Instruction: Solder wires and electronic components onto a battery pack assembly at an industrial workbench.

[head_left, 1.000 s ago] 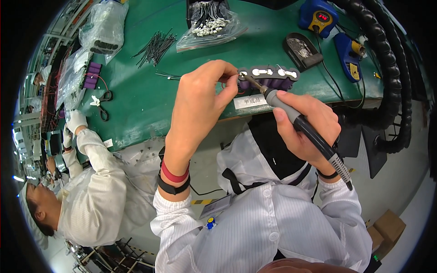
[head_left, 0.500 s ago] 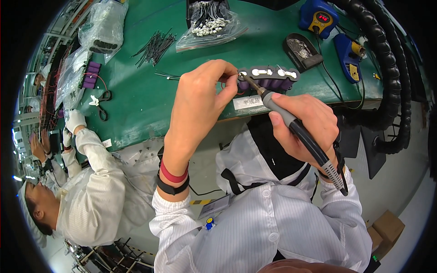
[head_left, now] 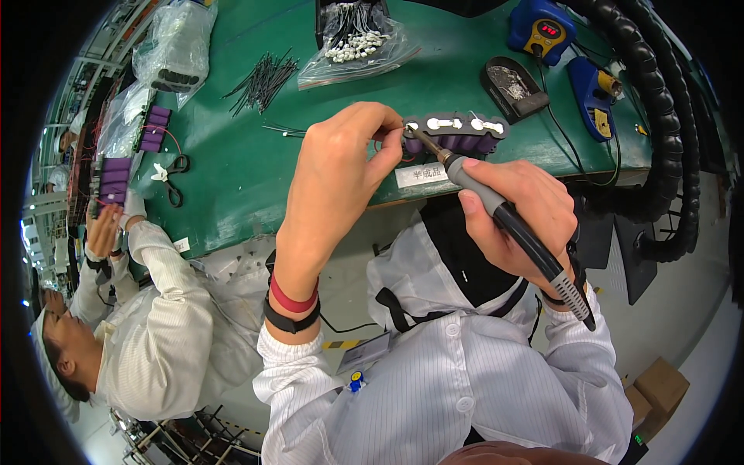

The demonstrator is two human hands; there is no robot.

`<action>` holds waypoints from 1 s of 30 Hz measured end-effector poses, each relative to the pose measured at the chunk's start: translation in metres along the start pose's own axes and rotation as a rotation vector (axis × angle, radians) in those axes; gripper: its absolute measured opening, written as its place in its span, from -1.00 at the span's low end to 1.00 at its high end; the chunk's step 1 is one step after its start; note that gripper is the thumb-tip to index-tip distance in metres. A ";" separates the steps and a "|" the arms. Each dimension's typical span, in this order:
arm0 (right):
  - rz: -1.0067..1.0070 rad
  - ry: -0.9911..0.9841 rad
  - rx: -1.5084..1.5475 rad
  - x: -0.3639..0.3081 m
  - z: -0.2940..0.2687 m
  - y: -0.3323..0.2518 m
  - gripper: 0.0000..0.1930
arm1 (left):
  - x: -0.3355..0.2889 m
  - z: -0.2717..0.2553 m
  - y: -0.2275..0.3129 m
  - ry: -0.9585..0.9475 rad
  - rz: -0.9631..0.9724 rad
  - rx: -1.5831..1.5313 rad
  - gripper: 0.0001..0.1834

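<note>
At battery pack (head_left: 470,130): soldering iron (head_left: 528,242) diagonal, pointing forward-left.

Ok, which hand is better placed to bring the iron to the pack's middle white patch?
Right, most likely: the right hand grips the soldering iron, tip at the battery pack's left end; the left hand is there too.

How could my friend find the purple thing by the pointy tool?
Find the big green table; near its front edge, the right hand holds a soldering iron. The purple pack is at the iron's tip. Other purple packs are far left; only this one shows a row of white patches.
</note>
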State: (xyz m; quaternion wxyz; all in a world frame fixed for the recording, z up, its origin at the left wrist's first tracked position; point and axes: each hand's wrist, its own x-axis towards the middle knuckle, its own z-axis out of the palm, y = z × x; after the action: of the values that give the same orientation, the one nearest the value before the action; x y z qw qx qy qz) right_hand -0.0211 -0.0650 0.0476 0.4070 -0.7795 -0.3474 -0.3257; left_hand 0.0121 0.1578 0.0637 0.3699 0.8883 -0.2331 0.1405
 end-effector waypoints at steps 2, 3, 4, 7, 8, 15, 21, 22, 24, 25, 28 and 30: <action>0.004 0.001 0.003 0.001 -0.002 -0.002 -0.66 | 0.000 0.000 0.000 -0.009 -0.003 0.008 -0.88; 0.043 -0.043 0.005 0.001 -0.006 -0.005 -0.68 | 0.000 0.000 0.000 -0.009 -0.003 0.008 -0.88; 0.082 -0.086 0.006 0.001 -0.007 -0.006 -0.71 | 0.000 0.000 -0.001 -0.008 -0.005 0.006 -0.88; 0.027 -0.003 0.017 0.002 -0.001 -0.003 -0.67 | 0.000 0.000 0.000 -0.009 -0.007 0.009 -0.88; 0.027 -0.003 0.017 0.002 -0.001 -0.003 -0.67 | 0.000 0.000 0.000 -0.009 -0.006 0.013 -0.88; 0.071 -0.019 0.024 0.003 -0.002 -0.005 -0.69 | 0.001 0.000 0.000 -0.006 -0.004 0.019 -0.88; 0.166 -0.016 0.046 0.002 -0.008 -0.007 -0.71 | 0.001 0.002 0.000 -0.005 -0.001 0.028 -0.88; 0.208 -0.006 0.055 0.001 -0.010 -0.008 -0.72 | 0.001 0.002 0.001 0.020 0.012 0.004 -0.88; 0.213 0.014 0.034 -0.003 -0.017 -0.004 -0.72 | 0.001 0.006 0.000 0.043 0.030 -0.030 -0.88; 0.217 0.034 0.017 -0.005 -0.021 -0.002 -0.72 | 0.001 0.006 -0.001 0.041 0.029 -0.026 -0.88; 0.344 0.133 0.021 -0.020 -0.030 0.002 -0.73 | 0.000 0.005 0.000 0.042 0.026 -0.027 -0.87; 0.432 0.245 0.026 -0.028 -0.036 0.008 -0.74 | 0.001 0.006 -0.001 0.046 0.037 -0.053 -0.87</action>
State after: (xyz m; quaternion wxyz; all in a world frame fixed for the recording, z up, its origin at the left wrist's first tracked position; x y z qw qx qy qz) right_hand -0.0379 -0.1074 0.0382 0.5161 -0.7851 -0.1248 -0.3187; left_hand 0.0141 0.1537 0.0595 0.3959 0.8703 -0.2447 0.1613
